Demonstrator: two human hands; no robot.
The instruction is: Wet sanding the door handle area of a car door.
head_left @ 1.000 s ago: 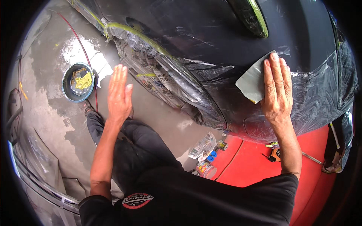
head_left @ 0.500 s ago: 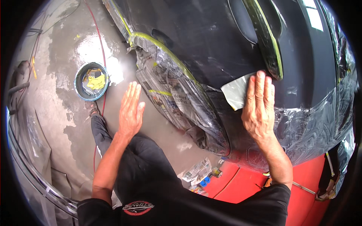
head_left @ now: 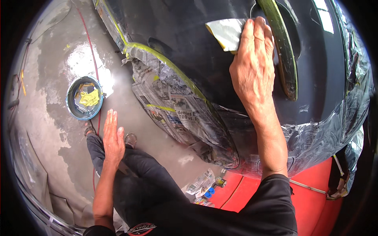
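A pale sheet of sandpaper [head_left: 227, 33] with a curled, yellowish edge lies against the dark car body panel [head_left: 189, 43]. Flat on top of it is my right hand [head_left: 252, 65], fingers stretched forward and close together, the rest of the sheet hidden beneath. Just right of these fingertips, a dark strip edged with yellow-green tape [head_left: 284, 51] covers the door handle area. My left hand [head_left: 113, 139] hangs in the air over the floor, empty, its fingers straight and the thumb a little apart.
Newspaper and plastic masking [head_left: 165, 104] cover the wheel arch. A blue-rimmed bucket [head_left: 70, 106] holding a yellow cloth stands on the wet floor, beside a red hose [head_left: 87, 37]. Clear plastic [head_left: 315, 133] wraps the panel's right end, above a red surface [head_left: 315, 177].
My right hand has slid forward and slightly left across the panel, carrying the sandpaper with it. My left hand has dropped lower and to the left. The whole view has shifted a little.
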